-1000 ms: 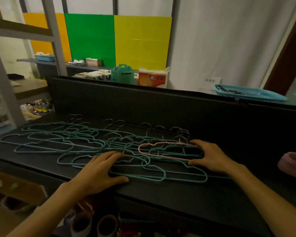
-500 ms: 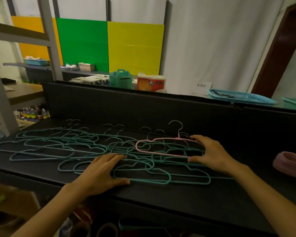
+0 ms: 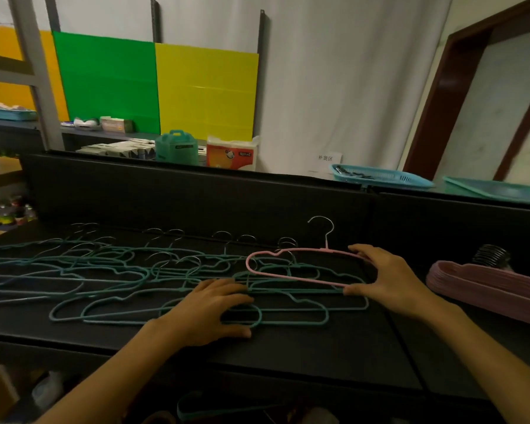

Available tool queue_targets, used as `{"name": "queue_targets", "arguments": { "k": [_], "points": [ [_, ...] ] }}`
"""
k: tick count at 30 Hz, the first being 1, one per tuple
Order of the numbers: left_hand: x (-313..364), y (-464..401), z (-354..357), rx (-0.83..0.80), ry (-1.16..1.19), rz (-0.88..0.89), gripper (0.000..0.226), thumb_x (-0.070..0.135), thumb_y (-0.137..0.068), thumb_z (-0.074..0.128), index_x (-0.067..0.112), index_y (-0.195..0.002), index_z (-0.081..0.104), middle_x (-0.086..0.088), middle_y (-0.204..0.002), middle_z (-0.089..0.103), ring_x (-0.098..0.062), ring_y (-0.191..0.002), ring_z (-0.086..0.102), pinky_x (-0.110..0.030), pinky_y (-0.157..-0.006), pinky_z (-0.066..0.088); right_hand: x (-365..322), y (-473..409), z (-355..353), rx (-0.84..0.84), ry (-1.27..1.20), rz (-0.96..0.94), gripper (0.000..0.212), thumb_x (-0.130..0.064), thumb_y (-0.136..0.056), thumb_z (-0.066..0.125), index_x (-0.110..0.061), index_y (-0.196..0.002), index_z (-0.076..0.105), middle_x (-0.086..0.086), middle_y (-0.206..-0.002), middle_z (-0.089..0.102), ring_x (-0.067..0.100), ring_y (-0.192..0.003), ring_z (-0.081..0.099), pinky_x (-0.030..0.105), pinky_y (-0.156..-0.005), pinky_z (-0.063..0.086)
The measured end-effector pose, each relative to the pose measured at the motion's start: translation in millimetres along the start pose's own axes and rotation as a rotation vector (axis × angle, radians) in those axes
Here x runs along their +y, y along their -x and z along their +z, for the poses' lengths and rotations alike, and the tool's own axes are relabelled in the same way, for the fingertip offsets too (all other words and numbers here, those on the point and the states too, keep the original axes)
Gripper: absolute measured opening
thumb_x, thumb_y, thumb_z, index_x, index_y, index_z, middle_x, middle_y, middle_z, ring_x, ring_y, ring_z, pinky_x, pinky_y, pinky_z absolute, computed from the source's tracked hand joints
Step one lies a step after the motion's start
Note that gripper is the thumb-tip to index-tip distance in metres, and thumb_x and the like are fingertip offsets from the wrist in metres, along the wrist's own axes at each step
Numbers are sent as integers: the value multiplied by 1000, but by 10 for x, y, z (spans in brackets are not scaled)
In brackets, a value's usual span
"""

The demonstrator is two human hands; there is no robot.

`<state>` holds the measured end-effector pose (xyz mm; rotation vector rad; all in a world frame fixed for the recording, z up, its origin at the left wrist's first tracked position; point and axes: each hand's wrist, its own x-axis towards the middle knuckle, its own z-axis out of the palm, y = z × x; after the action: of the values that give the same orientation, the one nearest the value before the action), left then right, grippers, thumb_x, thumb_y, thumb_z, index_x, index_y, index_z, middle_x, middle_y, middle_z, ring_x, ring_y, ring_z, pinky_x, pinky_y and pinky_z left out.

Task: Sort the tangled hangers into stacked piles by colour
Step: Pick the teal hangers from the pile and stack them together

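With the right hand (image 3: 392, 283) pinching the pink hanger (image 3: 291, 267) at its right end and the left hand (image 3: 208, 310) spread flat on the teal hangers (image 3: 104, 270), its hook could snag them on the black table (image 3: 318, 347) near the pink pile (image 3: 487, 286), before a white-curtained wall (image 3: 349, 87).

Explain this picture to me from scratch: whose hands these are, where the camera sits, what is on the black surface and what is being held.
There is no machine here. A person wears one camera on the head, looking forward and down, so both arms reach in from the bottom edge. On the black table lies a tangle of teal hangers with metal hooks. The left hand presses flat on them. The right hand holds one end of the only pink hanger in the tangle, its hook pointing up. At the far right is a stacked pile of pink hangers, so the pink one probably goes there next.
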<state>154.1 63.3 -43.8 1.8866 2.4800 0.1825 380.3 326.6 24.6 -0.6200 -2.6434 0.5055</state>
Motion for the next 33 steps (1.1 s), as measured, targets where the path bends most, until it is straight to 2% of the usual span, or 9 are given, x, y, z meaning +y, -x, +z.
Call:
{"name": "queue_targets", "arguments": {
  "k": [3,8,12,15,17,21,24,27,33],
  "points": [
    [32,-56,4,52,-15,37,79,78,-74,29,37,-141,34,14,-151,27,-7,-142,13,-23,-110,-1,89,58,-76,17,7,13,89,-41,-64,86,-29,-140,41,-1,-134,50,14,-121,49,36,-103,44],
    [167,-80,-29,111,29,101,80,76,-74,27,29,-137,43,9,-139,44,-6,-134,31,-16,-109,-9,179,86,-110,18,19,12,90,-44,-63,85,-29,-140,42,0,-136,50,15,-124,48,40,-105,43],
    [339,-123,-33,129,50,126,77,72,-77,28,28,-139,40,10,-138,43,-5,-131,34,-14,-107,-12,198,131,-155,44,21,18,89,-43,-63,85,-29,-139,43,1,-137,50,17,-124,48,41,-105,42],
    [453,-163,-38,214,13,192,71,70,-85,25,24,-134,46,5,-132,52,-10,-124,47,-32,-113,-1,201,185,-196,64,8,24,88,-42,-63,86,-27,-138,45,1,-136,51,17,-124,48,39,-104,42],
    [541,-221,-49,248,-21,250,64,65,-88,31,21,-130,49,2,-128,56,-13,-120,53,-41,-112,9,201,248,-222,72,10,29,87,-41,-63,86,-27,-138,45,1,-137,51,17,-124,48,39,-105,42],
    [762,-404,-88,263,22,316,60,56,-87,43,20,-135,46,0,-136,50,-17,-129,44,-30,-113,10,274,415,-304,99,14,63,88,-43,-62,86,-28,-138,45,0,-138,50,15,-125,47,38,-105,42],
    [924,-521,-83,276,39,371,57,56,-87,43,20,-130,50,0,-127,55,-16,-117,54,-24,-104,32,390,522,-424,131,1,90,87,-43,-62,85,-29,-138,45,0,-138,50,15,-125,47,39,-104,43],
    [1127,-644,-63,310,35,416,56,57,-85,41,19,-124,54,0,-118,60,-14,-104,60,-26,-89,49,545,585,-562,158,-1,108,87,-43,-62,85,-28,-138,45,0,-137,51,15,-125,47,37,-103,43],
    [1722,-1041,-65,312,15,492,55,58,-85,41,22,-126,51,3,-119,58,-12,-103,59,-22,-89,44,1011,736,-905,207,6,147,84,-37,-64,85,-24,-137,46,-1,-131,52,10,-115,48,28,-94,41]
  ]
}}
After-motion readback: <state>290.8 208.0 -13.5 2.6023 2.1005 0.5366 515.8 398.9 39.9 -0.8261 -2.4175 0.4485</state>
